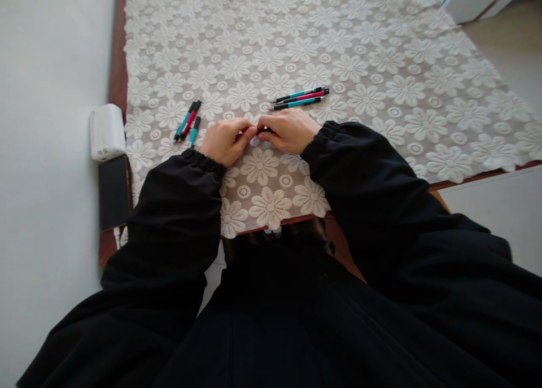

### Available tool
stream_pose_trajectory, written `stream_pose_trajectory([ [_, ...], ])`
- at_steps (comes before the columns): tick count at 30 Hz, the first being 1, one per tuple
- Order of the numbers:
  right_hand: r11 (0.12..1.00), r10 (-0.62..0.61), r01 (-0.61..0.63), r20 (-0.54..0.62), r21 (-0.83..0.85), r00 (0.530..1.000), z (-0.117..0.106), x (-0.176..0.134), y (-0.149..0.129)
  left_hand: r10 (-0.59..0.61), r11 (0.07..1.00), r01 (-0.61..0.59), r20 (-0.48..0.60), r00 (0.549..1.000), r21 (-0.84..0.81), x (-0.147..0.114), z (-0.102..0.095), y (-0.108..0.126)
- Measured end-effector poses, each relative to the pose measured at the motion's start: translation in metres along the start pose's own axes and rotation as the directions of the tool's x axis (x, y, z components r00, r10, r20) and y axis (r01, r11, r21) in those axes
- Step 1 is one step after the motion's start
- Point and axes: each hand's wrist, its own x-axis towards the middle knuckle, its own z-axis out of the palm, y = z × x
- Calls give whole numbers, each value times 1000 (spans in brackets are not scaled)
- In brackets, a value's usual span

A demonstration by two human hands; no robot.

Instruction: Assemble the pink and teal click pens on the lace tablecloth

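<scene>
My left hand (230,140) and my right hand (292,130) meet above the lace tablecloth, thumbs and fingertips pinched close together. Between the fingertips a small dark piece (265,130) shows at the right hand; most of it is hidden, so its kind is unclear. Whatever the left fingers pinch is covered by them. Just beyond the right hand lie two teal-and-black pens (298,103) with a red-and-black pen (305,96) between them. Left of the left hand rest a red-and-black pen (189,121) and two teal-and-black pens, one (195,131) nearest the hand.
A floral lace tablecloth (271,207) covers the wooden table (118,49). At the left edge a white charger block (107,131) stands beside a dark phone (114,194) with a white cable (117,238). A white wall runs along the left; white furniture (478,1) stands at the far right.
</scene>
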Motion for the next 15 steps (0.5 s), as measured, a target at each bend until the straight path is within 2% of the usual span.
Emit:
stream_pose_trajectory([
  [15,1000,1,-1,-27,-6,1000,3,1,2,-24,999,23,-28,999,-35,1,0,-1],
])
